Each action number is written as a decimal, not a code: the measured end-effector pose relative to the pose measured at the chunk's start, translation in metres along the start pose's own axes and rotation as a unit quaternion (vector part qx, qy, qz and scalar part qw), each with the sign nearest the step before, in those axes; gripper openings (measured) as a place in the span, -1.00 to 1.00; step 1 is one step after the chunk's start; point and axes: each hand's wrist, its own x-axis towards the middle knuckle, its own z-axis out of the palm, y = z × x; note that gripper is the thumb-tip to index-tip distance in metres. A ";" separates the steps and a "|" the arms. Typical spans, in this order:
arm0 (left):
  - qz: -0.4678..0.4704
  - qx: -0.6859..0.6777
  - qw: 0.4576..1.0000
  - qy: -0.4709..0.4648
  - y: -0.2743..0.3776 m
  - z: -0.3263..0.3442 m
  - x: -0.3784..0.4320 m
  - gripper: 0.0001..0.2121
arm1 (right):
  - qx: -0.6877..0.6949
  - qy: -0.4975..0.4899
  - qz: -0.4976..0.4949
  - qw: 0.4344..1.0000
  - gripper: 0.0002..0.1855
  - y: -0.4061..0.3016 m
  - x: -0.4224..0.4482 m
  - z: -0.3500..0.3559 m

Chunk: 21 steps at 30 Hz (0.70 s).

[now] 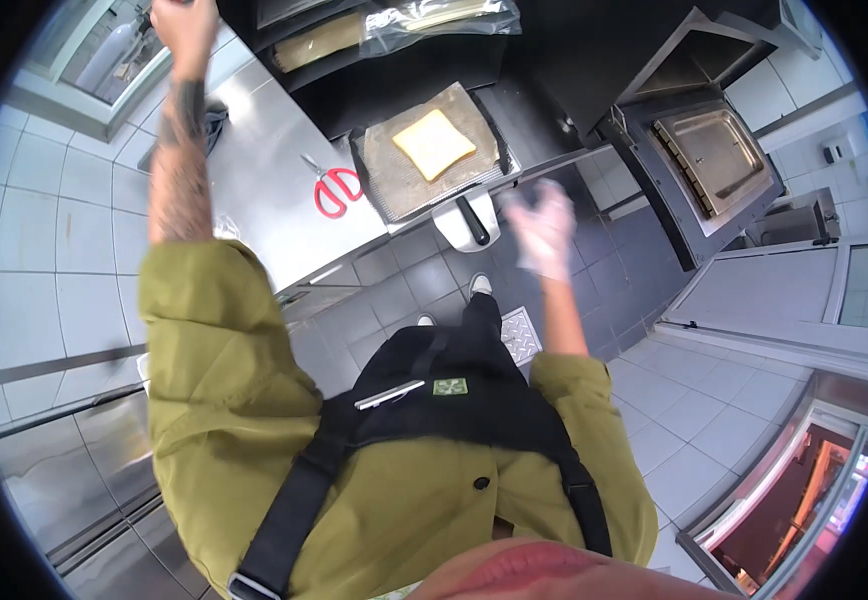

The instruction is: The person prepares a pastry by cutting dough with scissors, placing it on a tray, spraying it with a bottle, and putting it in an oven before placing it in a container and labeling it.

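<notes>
A square slice of white bread (434,145) lies on a brown baking sheet liner (396,180) over a mesh tray, on the counter before me. My right hand (543,229), in a clear plastic glove, hangs in the air to the right of the tray with fingers apart and nothing in it. Beside it, below the tray's front edge, a black handle (473,221) projects over a white piece. My left hand (188,34), without a glove, reaches far up to the left beside a window. Its fingers are cut off by the picture's edge; something small and reddish shows there, too little to name.
Scissors with red handles (339,193) lie on the steel counter (269,157), left of the tray. Plastic-wrapped packs (434,22) rest on a dark shelf behind. At right stands an appliance with a recessed steel pan (719,161) and a raised frame (704,52).
</notes>
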 end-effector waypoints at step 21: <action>-0.237 0.227 0.781 -0.531 -0.075 -0.063 -0.386 -0.73 | -0.011 -0.323 0.199 0.925 -0.65 -0.011 -0.117 -0.252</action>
